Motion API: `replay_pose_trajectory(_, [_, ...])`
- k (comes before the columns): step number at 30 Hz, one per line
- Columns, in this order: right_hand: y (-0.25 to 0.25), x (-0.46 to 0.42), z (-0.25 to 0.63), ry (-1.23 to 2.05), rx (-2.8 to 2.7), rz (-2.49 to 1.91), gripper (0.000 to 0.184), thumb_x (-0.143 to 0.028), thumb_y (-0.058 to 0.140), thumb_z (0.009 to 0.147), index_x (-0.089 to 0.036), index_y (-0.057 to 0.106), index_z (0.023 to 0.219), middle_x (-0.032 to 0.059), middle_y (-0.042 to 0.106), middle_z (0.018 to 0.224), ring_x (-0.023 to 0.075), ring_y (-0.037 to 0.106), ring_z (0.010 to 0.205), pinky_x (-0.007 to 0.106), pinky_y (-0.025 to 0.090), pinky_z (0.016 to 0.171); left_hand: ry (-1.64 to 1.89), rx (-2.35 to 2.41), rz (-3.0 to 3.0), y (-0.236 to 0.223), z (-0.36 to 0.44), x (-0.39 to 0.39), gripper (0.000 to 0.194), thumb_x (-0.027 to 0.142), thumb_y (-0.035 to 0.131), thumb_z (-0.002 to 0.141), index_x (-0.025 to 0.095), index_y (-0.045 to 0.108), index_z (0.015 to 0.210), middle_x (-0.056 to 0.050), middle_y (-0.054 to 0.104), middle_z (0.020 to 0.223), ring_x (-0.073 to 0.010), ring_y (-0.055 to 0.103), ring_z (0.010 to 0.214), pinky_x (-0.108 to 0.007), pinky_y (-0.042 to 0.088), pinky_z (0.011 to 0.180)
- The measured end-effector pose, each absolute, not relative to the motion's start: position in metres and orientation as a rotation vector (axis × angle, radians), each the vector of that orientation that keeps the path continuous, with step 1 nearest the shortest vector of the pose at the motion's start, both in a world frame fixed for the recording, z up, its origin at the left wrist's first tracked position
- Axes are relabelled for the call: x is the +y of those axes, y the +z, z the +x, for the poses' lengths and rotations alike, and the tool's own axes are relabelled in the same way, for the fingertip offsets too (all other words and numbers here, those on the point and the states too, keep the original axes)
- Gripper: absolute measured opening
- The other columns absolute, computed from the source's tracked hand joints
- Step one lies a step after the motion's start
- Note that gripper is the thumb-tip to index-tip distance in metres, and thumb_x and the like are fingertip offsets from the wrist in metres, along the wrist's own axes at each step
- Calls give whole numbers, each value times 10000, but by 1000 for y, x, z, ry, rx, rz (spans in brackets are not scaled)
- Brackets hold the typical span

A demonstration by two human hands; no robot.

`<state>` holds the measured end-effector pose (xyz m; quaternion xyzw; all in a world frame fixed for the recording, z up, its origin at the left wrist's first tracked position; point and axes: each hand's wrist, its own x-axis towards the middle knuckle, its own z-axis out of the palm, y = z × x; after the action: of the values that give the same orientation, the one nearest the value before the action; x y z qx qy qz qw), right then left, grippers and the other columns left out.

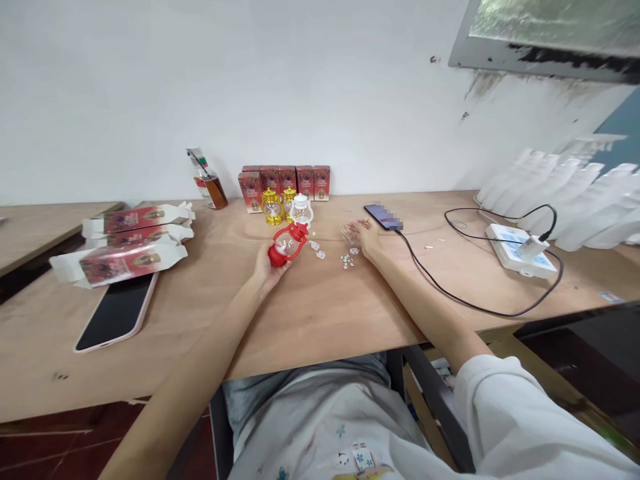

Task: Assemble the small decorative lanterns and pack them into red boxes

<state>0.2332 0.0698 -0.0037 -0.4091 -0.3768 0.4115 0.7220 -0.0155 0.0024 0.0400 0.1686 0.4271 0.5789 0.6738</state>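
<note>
My left hand [271, 267] is closed round the base of a small red lantern [289, 244], which leans to the right over the table. A white lantern [301, 210] and two gold lanterns [272, 207] stand just behind it. My right hand [367, 237] rests on the table, its fingers curled at a clear plastic piece [349, 235] whose kind I cannot make out. Below those fingers lies a cluster of small round silvery discs [346, 261], like button cells. Small white cut-out pieces [321, 255] are scattered between the two hands.
Red printed boxes [287, 179] line the wall beside a tilted bottle [212, 189]. At left, opened boxes [133, 243] overlap a phone [117, 310]. Another phone [383, 217] trails a black cable [430, 277] to a power strip [520, 250]. Stacked white plastic pieces [565, 193] stand far right.
</note>
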Motion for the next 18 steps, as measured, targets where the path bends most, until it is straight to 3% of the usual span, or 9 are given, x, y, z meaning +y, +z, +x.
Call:
replay_pose_trajectory(5, [3,67,228,957,-844,-744,301,-206,789,613,-189,503,702,-21,650,705,129,684,716,298,578,783,1184,777,527,42,8,16,165,223,470,808,130,564,906,-26,623,662,-119,585,503,-175,445,380])
replay_pose_trajectory(11, [14,69,231,902,-798,-677,299,-267,774,648,-191,500,741,-32,646,698,112,671,713,290,570,772,935,735,650,52,60,52,230,270,451,835,114,564,961,-30,618,615,-118,575,458,-173,441,363])
replay_pose_trajectory(18, [22,76,236,763,-763,-781,201,-236,684,699,-178,503,766,-52,604,660,72,586,593,201,515,585,682,540,696,55,90,70,316,302,370,864,104,562,1017,-96,660,704,-154,606,527,-218,470,404])
